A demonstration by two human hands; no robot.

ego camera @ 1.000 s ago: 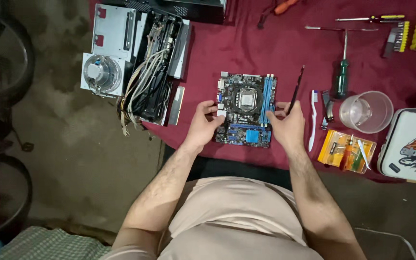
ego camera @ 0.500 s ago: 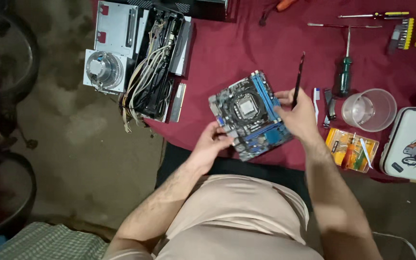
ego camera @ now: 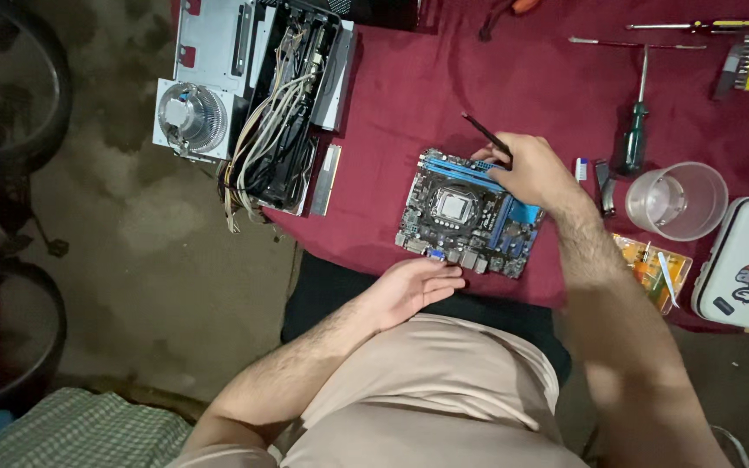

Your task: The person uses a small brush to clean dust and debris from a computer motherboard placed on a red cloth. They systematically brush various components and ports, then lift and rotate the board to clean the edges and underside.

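A maroon cloth (ego camera: 496, 95) is spread over a concrete floor (ego camera: 132, 225); the motherboard (ego camera: 468, 211) lies at frame centre near the cloth's lower edge, bare cloth above it. The right hand (ego camera: 535, 173) is closed on a thin black tool (ego camera: 487, 137) at the board's upper edge, apparently touching it; the left hand (ego camera: 413, 288) is held open, fingers at the board's lower edge. At right a clear plastic cup (ego camera: 676, 201) is seen, contents indistinct.

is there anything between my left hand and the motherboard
Nothing visible. The left hand lies open at the near edge of the motherboard, fingertips at or just short of its port side, with only red cloth there. The right hand, holding a thin black tool, already rests on the far edge.
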